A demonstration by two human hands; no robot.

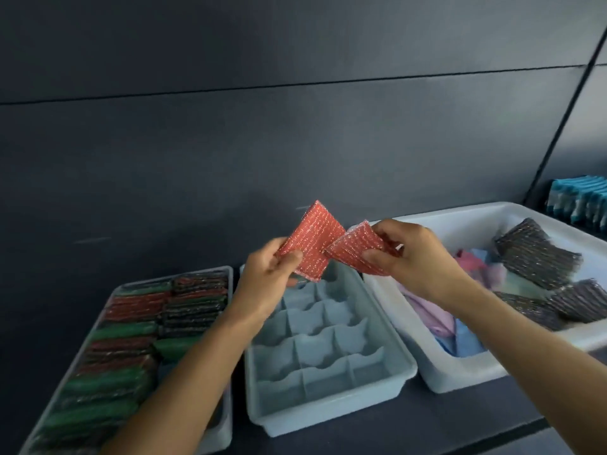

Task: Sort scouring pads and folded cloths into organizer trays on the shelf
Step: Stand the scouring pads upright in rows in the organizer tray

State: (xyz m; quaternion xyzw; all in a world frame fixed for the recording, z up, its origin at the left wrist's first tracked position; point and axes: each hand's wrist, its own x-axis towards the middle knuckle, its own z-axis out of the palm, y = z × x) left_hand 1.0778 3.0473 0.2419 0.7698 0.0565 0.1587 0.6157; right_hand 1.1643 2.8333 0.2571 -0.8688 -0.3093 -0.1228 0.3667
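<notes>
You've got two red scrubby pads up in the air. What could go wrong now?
1. The left hand pinches one red silver-threaded scouring pad by an edge, and the right hand pinches a second red pad likewise. Either might slip into the empty pale-blue divided plastic tray, seemingly beneath them.
2. The grey tray of red, green and dark pads looks tightly packed, so squeezing more in could push others out.
</notes>
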